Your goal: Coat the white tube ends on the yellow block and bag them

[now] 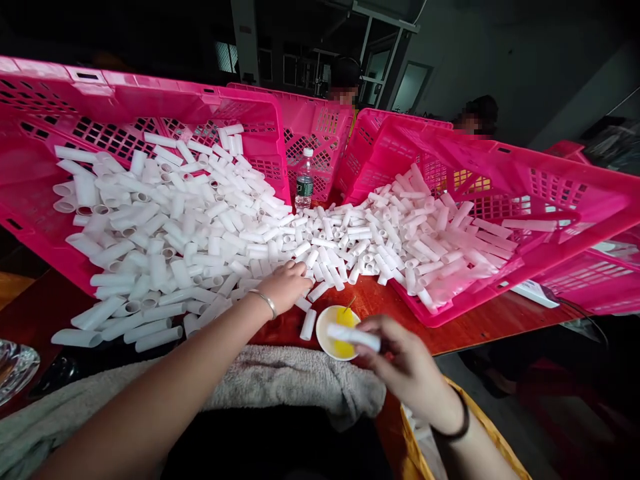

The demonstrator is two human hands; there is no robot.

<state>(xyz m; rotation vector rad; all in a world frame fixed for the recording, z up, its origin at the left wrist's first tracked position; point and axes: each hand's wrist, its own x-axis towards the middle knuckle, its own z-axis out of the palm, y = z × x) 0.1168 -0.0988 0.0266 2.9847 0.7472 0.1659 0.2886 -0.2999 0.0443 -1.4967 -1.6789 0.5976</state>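
My right hand [407,367] pinches a short white plastic tube [354,336] between thumb and fingers. The tube is held nearly level above a small white bowl [323,333] containing something yellow [344,348], and a thin stick leans out of the bowl. At the near edge of a large heap of white tubes [165,220], my left hand [289,288] has its fingers curled down among them. What those fingers grip, if anything, is hidden. One loose tube [309,325] lies on the table between my left hand and the bowl.
Pink crates [250,107] lie tipped at left and right [590,193], with tubes spilling onto the red-brown table [475,327]. A water bottle [304,180] stands between them. A grey towel [300,377] covers the front edge. A yellow-edged bag [487,427] is below right. Two people are beyond.
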